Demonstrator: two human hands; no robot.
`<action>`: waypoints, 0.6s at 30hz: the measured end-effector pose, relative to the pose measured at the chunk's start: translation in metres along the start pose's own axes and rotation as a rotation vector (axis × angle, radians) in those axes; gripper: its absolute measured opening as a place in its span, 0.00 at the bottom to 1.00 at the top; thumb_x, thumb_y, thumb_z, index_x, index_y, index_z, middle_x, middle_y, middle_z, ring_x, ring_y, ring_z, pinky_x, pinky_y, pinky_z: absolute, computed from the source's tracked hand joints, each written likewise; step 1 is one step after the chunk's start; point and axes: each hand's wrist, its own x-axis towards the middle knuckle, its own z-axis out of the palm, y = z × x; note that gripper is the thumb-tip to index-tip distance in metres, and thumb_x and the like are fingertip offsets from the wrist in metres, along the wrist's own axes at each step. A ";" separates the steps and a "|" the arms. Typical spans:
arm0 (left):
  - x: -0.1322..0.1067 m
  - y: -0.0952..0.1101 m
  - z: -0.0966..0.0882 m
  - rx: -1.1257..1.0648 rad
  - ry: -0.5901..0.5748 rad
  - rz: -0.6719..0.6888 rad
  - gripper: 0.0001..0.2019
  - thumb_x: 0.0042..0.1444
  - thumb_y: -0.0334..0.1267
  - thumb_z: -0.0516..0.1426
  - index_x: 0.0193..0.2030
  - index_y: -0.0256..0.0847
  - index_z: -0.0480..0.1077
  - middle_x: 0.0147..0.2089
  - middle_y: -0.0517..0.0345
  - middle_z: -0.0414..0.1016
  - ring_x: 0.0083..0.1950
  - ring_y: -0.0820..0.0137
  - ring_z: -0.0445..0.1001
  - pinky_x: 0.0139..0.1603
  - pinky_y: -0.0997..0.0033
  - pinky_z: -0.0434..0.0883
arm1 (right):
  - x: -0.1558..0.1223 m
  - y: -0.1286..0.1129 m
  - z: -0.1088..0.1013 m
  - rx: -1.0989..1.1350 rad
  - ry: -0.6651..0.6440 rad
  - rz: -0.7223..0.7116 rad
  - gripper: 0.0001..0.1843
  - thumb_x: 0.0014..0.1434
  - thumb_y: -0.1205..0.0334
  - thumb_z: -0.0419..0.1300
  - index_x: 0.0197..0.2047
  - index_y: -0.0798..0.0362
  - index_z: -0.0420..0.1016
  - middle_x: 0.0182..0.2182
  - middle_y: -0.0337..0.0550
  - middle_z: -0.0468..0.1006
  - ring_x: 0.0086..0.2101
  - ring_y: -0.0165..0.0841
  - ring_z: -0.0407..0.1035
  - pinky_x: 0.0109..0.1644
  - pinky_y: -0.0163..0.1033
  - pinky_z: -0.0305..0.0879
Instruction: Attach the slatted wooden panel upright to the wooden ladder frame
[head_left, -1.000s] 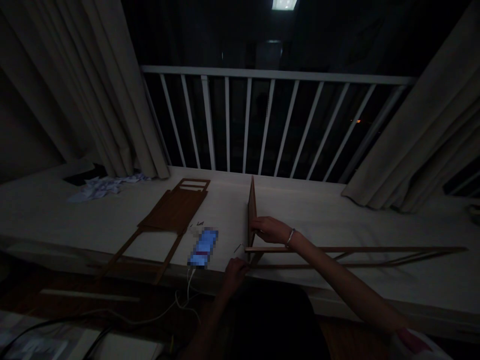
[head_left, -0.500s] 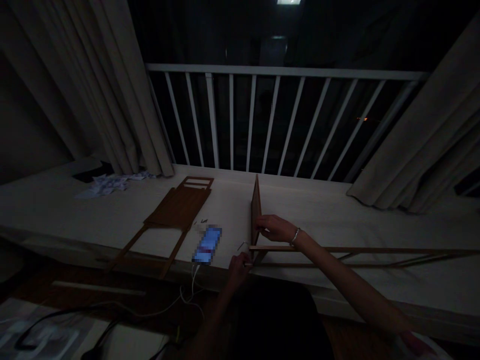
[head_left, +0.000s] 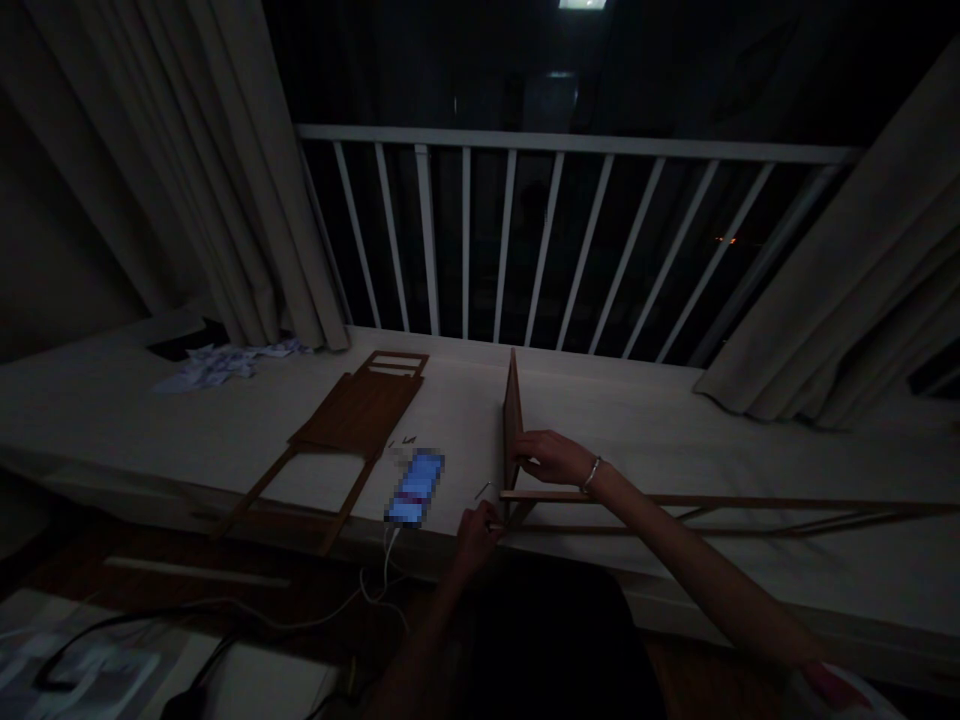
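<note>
A brown wooden panel (head_left: 511, 405) stands on edge on the pale ledge, joined or set against a long wooden frame (head_left: 675, 499) that stretches to the right. My right hand (head_left: 551, 456), with a bracelet at the wrist, is closed on the panel's near edge. Lower down, my left hand (head_left: 478, 532) has its fingers closed by the corner where panel and frame meet; what it grips is too dark to make out. Just above those fingers shows a thin metal rod (head_left: 484, 490), perhaps a hex key; whether it touches the hand I cannot tell.
A flat wooden piece with legs (head_left: 356, 415) lies to the left on the ledge (head_left: 457, 400). Beside it are small dark parts (head_left: 409, 440) and a lit phone (head_left: 417, 488) with a white cable (head_left: 386, 560). Crumpled papers (head_left: 217, 367), curtains (head_left: 300, 250) and a white railing (head_left: 574, 142) stand behind.
The thin metal rod looks slightly turned, its short bent end less visible. Both hands stay in nearly the same place, and the panel has not visibly moved.
</note>
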 end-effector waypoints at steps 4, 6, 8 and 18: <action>0.000 0.001 -0.001 -0.005 -0.003 0.000 0.12 0.43 0.35 0.57 0.37 0.42 0.63 0.35 0.61 0.70 0.40 0.69 0.66 0.40 0.71 0.61 | 0.002 -0.001 0.000 -0.001 0.009 -0.004 0.10 0.50 0.73 0.51 0.36 0.54 0.67 0.34 0.43 0.70 0.34 0.30 0.64 0.37 0.34 0.58; 0.000 0.001 -0.001 -0.009 0.000 -0.007 0.12 0.43 0.35 0.57 0.36 0.42 0.63 0.34 0.61 0.70 0.40 0.69 0.66 0.41 0.71 0.61 | 0.003 -0.002 0.000 -0.003 0.016 -0.001 0.10 0.51 0.73 0.51 0.36 0.54 0.67 0.33 0.43 0.70 0.34 0.30 0.64 0.37 0.34 0.58; 0.001 0.002 -0.001 -0.022 -0.005 -0.011 0.11 0.43 0.35 0.57 0.35 0.42 0.63 0.34 0.61 0.70 0.40 0.69 0.66 0.41 0.71 0.61 | 0.003 -0.002 0.001 -0.005 0.020 -0.004 0.10 0.51 0.73 0.51 0.36 0.54 0.67 0.33 0.43 0.70 0.34 0.30 0.64 0.37 0.34 0.57; 0.001 0.011 -0.009 -0.024 -0.024 -0.050 0.11 0.42 0.31 0.57 0.35 0.42 0.63 0.33 0.62 0.70 0.40 0.70 0.65 0.41 0.72 0.61 | 0.001 -0.001 0.001 -0.015 0.008 -0.010 0.09 0.50 0.73 0.51 0.35 0.54 0.67 0.32 0.43 0.70 0.34 0.30 0.64 0.37 0.34 0.58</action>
